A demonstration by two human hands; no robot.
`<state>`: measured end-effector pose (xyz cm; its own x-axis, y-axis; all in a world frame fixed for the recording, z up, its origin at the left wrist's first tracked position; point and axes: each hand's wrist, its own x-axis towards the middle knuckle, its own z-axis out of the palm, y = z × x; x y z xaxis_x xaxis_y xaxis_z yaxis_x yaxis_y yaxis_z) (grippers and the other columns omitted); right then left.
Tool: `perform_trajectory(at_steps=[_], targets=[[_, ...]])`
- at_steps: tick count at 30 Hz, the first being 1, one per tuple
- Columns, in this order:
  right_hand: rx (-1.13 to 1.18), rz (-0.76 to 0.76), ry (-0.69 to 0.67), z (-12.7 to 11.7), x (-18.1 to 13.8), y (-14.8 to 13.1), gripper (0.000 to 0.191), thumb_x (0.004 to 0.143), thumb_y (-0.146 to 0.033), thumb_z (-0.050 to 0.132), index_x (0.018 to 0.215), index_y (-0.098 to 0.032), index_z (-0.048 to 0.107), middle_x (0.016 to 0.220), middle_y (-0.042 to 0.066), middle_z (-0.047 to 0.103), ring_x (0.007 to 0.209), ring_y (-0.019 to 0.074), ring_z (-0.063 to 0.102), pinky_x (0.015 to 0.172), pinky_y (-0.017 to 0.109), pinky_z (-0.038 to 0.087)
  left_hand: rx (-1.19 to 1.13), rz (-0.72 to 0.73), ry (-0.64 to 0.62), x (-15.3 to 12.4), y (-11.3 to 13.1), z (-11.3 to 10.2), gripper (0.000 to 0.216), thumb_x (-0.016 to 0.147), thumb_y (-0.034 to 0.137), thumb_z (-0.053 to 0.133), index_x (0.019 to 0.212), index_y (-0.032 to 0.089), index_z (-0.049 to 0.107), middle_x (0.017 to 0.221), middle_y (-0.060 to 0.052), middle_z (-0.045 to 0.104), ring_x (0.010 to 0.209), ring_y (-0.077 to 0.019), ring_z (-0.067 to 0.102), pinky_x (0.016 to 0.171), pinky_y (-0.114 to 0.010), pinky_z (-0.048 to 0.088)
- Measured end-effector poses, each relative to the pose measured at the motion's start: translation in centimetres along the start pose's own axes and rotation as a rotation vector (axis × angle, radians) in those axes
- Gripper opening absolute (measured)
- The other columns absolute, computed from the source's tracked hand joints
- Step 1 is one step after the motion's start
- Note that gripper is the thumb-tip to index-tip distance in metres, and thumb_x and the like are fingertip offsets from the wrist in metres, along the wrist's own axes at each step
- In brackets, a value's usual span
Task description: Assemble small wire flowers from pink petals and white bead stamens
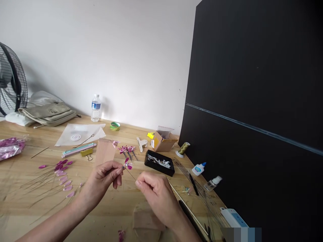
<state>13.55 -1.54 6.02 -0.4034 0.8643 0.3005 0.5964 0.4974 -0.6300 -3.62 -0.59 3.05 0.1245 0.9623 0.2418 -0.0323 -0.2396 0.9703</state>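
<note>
My left hand (107,176) pinches a small magenta and white flower (128,164) at its base, between thumb and forefinger. A thin thread or wire (131,175) runs from the flower down to my right hand (155,191), whose thumb and forefinger are closed on its end. On the table to the left lie dark magenta petals (60,165) and pale pink petals (67,188) on long thin wire stems. Just beyond my hands, several finished-looking flowers (127,150) with dark stems lie in a cluster.
Beyond my right hand sit a black tray (158,170) of small white parts, a cardboard box (161,143) and a thread spool (183,149). A glue bottle (198,169) and spray bottle (213,183) stand by the black panel (252,101). A water bottle (95,109) stands near the wall.
</note>
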Motion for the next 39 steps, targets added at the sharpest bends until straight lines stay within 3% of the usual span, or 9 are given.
perform_trajectory(at_steps=[5, 10, 14, 17, 21, 26, 31, 35, 39], targets=[[-0.243, -0.22, -0.046, -1.8, 0.1, -3.8, 0.023, 0.079, -0.012, 0.042, 0.056, -0.017, 0.044, 0.053, -0.003, 0.039, 0.053, 0.0101, 0.038, 0.051, 0.023, 0.025, 0.238, 0.173, -0.077, -0.1, -0.5, 0.4, 0.019, 0.077, 0.022, 0.048, 0.066, 0.017, 0.062, 0.05, 0.002, 0.05, 0.044, -0.0099, 0.045, 0.042, -0.02, 0.037], [-0.117, -0.164, -0.084, -2.8, 3.4, -1.7, 0.025, 0.079, -0.016, 0.047, 0.054, -0.017, 0.044, 0.051, -0.006, 0.035, 0.051, 0.0084, 0.034, 0.05, 0.021, 0.025, 0.205, 0.236, -0.339, -0.7, 0.5, 0.0, 0.02, 0.079, 0.02, 0.048, 0.066, 0.018, 0.063, 0.059, 0.0, 0.053, 0.048, -0.01, 0.047, 0.046, -0.021, 0.038], [0.119, -0.017, -0.053, -0.5, 2.6, 0.7, 0.023, 0.081, -0.019, 0.045, 0.058, -0.017, 0.046, 0.053, -0.006, 0.035, 0.051, 0.008, 0.034, 0.049, 0.02, 0.028, -0.02, 0.044, -0.156, -0.5, 0.5, -0.6, 0.016, 0.081, 0.028, 0.048, 0.073, 0.018, 0.058, 0.051, 0.004, 0.049, 0.046, -0.0095, 0.043, 0.046, -0.021, 0.037], [0.026, -0.057, -0.046, 0.9, 0.8, -0.1, 0.025, 0.082, -0.018, 0.043, 0.058, -0.017, 0.047, 0.053, -0.006, 0.037, 0.051, 0.0084, 0.036, 0.049, 0.02, 0.028, -0.008, -0.009, -0.043, 0.1, -0.2, -0.5, 0.019, 0.079, 0.031, 0.049, 0.07, 0.017, 0.057, 0.047, 0.005, 0.046, 0.044, -0.0093, 0.041, 0.045, -0.021, 0.035], [-0.197, -0.332, -0.094, -0.5, 0.8, -2.6, 0.022, 0.079, -0.011, 0.043, 0.061, -0.016, 0.053, 0.056, -0.002, 0.044, 0.057, 0.0114, 0.04, 0.054, 0.024, 0.03, 0.229, 0.111, -0.089, 0.2, -0.8, 0.2, 0.02, 0.076, 0.027, 0.05, 0.061, 0.017, 0.058, 0.051, 0.003, 0.046, 0.045, -0.0098, 0.042, 0.043, -0.02, 0.033], [-0.013, -0.207, -0.166, -2.2, 3.6, -0.8, 0.023, 0.077, -0.012, 0.05, 0.054, -0.016, 0.047, 0.051, -0.006, 0.037, 0.051, 0.0076, 0.036, 0.051, 0.02, 0.028, 0.166, 0.147, -0.368, -0.5, 0.1, 0.0, 0.022, 0.08, 0.024, 0.047, 0.064, 0.017, 0.059, 0.059, 0.001, 0.049, 0.049, -0.0092, 0.045, 0.047, -0.021, 0.036], [0.237, -0.048, -0.021, 1.7, 1.7, 1.2, 0.026, 0.084, -0.023, 0.041, 0.061, -0.017, 0.049, 0.052, -0.006, 0.035, 0.049, 0.0078, 0.034, 0.047, 0.019, 0.03, -0.036, 0.008, -0.142, -0.2, 0.1, -0.5, 0.02, 0.08, 0.031, 0.049, 0.069, 0.016, 0.057, 0.05, 0.004, 0.047, 0.046, -0.0091, 0.041, 0.046, -0.021, 0.036], [-0.105, -0.284, 0.021, 2.0, 0.0, -1.7, 0.023, 0.08, -0.012, 0.04, 0.063, -0.016, 0.055, 0.054, -0.002, 0.046, 0.054, 0.0107, 0.041, 0.051, 0.023, 0.031, 0.135, 0.053, -0.069, 0.2, -0.8, -0.1, 0.019, 0.076, 0.027, 0.049, 0.063, 0.017, 0.058, 0.048, 0.004, 0.047, 0.043, -0.0091, 0.041, 0.042, -0.02, 0.033], [-0.343, -0.356, -0.16, -1.5, 1.9, -3.1, 0.022, 0.076, -0.008, 0.045, 0.058, -0.016, 0.053, 0.054, -0.001, 0.049, 0.054, 0.0114, 0.041, 0.051, 0.024, 0.029, 0.387, 0.227, -0.267, -0.5, -0.3, 0.4, 0.026, 0.077, 0.018, 0.047, 0.053, 0.018, 0.057, 0.053, 0.002, 0.048, 0.048, -0.0096, 0.043, 0.045, -0.02, 0.032]])
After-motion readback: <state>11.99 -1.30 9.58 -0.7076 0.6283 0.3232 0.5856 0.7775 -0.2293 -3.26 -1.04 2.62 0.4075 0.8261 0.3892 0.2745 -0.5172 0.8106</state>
